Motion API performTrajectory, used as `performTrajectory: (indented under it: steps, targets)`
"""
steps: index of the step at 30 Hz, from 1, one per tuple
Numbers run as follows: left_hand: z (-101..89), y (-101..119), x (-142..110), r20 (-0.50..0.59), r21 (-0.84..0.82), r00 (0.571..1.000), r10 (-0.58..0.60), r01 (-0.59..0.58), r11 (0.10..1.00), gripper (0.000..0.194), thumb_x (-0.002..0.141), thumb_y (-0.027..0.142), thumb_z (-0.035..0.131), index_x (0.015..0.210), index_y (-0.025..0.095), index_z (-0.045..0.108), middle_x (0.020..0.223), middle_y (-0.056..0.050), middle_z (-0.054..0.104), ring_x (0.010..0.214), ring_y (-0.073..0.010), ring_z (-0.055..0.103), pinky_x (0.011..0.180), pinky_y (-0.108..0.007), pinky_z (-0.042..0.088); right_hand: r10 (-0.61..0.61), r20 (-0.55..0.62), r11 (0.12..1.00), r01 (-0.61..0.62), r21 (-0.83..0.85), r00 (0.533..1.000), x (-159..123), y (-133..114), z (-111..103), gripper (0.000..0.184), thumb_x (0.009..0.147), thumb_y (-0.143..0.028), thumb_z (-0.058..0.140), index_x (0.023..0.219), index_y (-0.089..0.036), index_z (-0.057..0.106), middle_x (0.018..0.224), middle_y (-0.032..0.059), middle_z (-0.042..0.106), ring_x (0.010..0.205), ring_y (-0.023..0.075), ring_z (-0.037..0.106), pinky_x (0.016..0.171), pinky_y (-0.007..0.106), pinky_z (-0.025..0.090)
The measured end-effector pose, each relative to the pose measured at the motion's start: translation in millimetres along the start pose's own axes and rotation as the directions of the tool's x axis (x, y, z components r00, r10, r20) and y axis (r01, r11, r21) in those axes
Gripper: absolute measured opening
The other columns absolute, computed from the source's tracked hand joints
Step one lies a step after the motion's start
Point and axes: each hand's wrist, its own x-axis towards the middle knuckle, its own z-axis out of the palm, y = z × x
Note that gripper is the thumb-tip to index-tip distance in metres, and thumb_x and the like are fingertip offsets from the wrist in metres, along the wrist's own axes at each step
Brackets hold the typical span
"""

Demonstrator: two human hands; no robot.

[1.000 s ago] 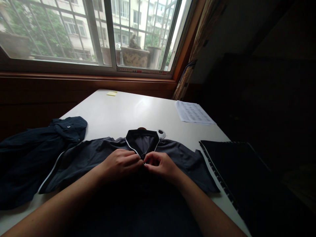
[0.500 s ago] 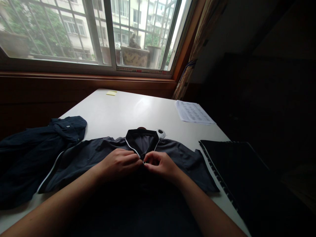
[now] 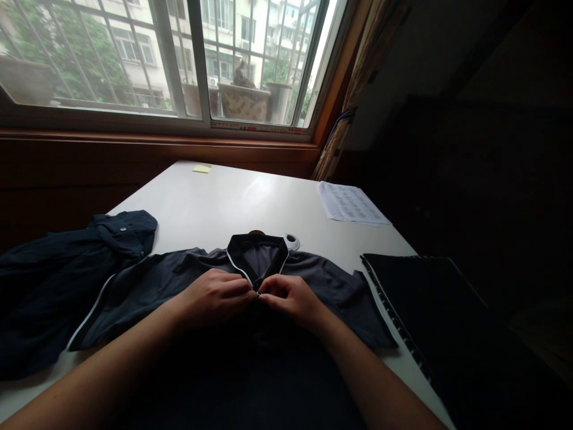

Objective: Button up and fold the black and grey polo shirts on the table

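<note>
One dark shirt (image 3: 165, 278) is laid out on the table, front up, with one collar (image 3: 242, 251) edged by a white line on both sides and two sleeves spread outward, each white-trimmed at its end. Its lower part is lost in shadow. Two hands are placed at the front opening, just below the collar. By the left hand (image 3: 219, 292), fingers curled, the cloth is pinched there; by the right hand (image 3: 289, 298), a small pale spot on the shirt is pinched between thumb and forefinger. Whether it is a button cannot be told. Behind the collar, one white ring-shaped object (image 3: 292, 241) and one reddish object (image 3: 256, 232) are partly covered.

To the left, one navy garment (image 3: 54, 280) is laid against the shirt's sleeve; to the right, one flat black item (image 3: 439, 292) is set just beside the other sleeve. Farther off on the one white table (image 3: 250, 194), one yellow note (image 3: 202, 169) and several printed sheets (image 3: 353, 203), uncounted, are seen. Beyond, one barred window (image 3: 203, 65) is flanked by one patterned curtain (image 3: 335, 140).
</note>
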Motion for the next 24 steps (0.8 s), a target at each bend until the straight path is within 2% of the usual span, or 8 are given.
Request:
performTrajectory:
  steps: [4,8,13,17,19,24]
  targets:
    - [-0.3,-3,-2,0.089,0.017,0.996,-0.016,0.014,1.0,0.013,0.099,0.02,0.053,0.095,0.018,0.066,0.076,-0.001,0.061,0.063,-0.0128,0.053,0.054,-0.029,0.037,-0.061,-0.062,0.995,0.056,-0.082,0.996,-1,0,3,0.017,0.088,-0.029,0.07,0.102,-0.02,0.075,0.075,-0.001,0.069,0.064,0.0119,0.057,0.059,0.023,0.041]
    - [4.5,-8,-8,0.164,0.023,0.985,-0.057,0.054,0.998,0.016,0.099,0.02,0.052,0.095,0.019,0.067,0.084,-0.002,0.064,0.071,-0.0126,0.06,0.064,-0.027,0.046,-0.135,-0.128,0.976,0.109,-0.189,0.983,-2,-1,6,0.013,0.089,-0.021,0.067,0.1,-0.021,0.074,0.08,-0.0005,0.071,0.067,0.0126,0.06,0.064,0.024,0.044]
    - [5.6,-8,-10,0.139,0.022,0.984,-0.111,0.109,0.994,0.018,0.099,0.022,0.052,0.104,0.021,0.069,0.088,-0.002,0.065,0.074,-0.0141,0.062,0.064,-0.028,0.048,-0.243,-0.121,0.91,0.183,-0.372,0.962,-2,0,6,0.013,0.089,-0.015,0.066,0.098,-0.022,0.072,0.088,0.0011,0.071,0.081,0.0164,0.061,0.077,0.029,0.047]
    - [-1.3,-4,-6,0.135,-0.073,0.984,-0.116,0.127,0.989,0.027,0.096,0.023,0.054,0.12,0.024,0.066,0.091,-0.003,0.066,0.077,-0.0157,0.064,0.065,-0.029,0.048,-0.263,-0.127,0.855,0.17,-0.49,0.956,-2,-1,4,0.009,0.088,-0.02,0.071,0.097,-0.022,0.072,0.086,0.0021,0.068,0.09,0.0209,0.058,0.083,0.034,0.046]
    - [-3.4,-2,-5,0.164,-0.113,0.98,-0.115,0.134,0.984,0.031,0.095,0.025,0.056,0.125,0.025,0.065,0.092,-0.003,0.065,0.077,-0.016,0.064,0.066,-0.03,0.049,-0.247,-0.131,0.846,0.148,-0.512,0.96,-2,-2,2,0.014,0.087,-0.027,0.074,0.1,-0.022,0.072,0.086,0.0022,0.066,0.089,0.0217,0.056,0.083,0.035,0.046]
    - [0.4,-4,-6,0.167,-0.078,0.975,-0.147,0.162,0.984,0.025,0.095,0.025,0.055,0.114,0.026,0.071,0.084,-0.002,0.064,0.069,-0.0142,0.061,0.06,-0.029,0.045,-0.224,-0.098,0.833,0.139,-0.535,0.97,-1,-1,2,0.03,0.083,-0.032,0.079,0.11,-0.022,0.07,0.088,0.0025,0.065,0.089,0.0223,0.054,0.084,0.036,0.048]
